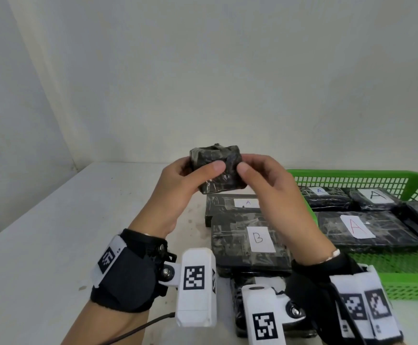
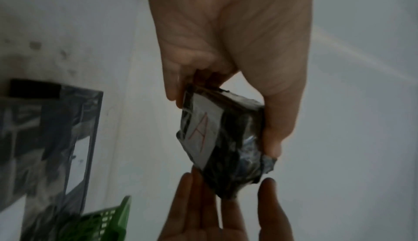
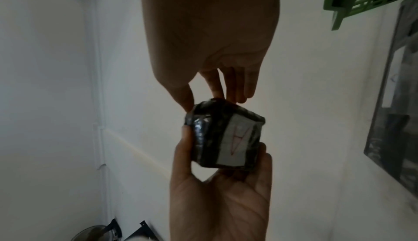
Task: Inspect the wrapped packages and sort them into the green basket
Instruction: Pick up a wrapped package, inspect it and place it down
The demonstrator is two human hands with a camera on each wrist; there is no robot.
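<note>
- Nearest the camera: wrist-cam rigs w/ black-and-white markers strapped on both forearms, over the near edge of the white surface (image 1: 53, 220).
- Just beyond, on the surface: stack of flat black-wrapped pkgs. The B-labelled pkg (image 1: 250, 241) lay on top, a dark one partly hidden under it and the wrists, an A-labelled pkg (image 1: 232, 205) behind. 3 visible here, maybe more underneath – can't tell.
- Above the stack, held clear of the surface: small wrapped package (image 1: 216, 170), roughly cube-shaped, between both hands at about mid-frame.
- Left hand (image 1: 180, 185): thumb across the front face, fingers (image 2: 174, 91) curled round the back – clamped on the pkg, carrying its weight.
- Right hand (image 1: 270, 188): thumb tip and fingers (image 3: 237, 91) pinching the opposite end, so also closed on it; prob. steadying/turning it.
- White label w/ a red "A" faced down and away from the head cam, seen only by the wrist cams. Judgement: pkg was being rotated to bring the label into sight, i.e. the inspect step, sorting not yet done.
- Further right: green basket (image 1: 352, 174) on the surface, touching or just beside the stack. Inside, 4 black pkgs visible: 3 clearly marked A, the 4th's label cut off at the frame edge.
- Judgement: all readable basket labels were A, so this A pkg likely belonged there; B likely stayed out.
- Farthest: plain pale wall.
</note>
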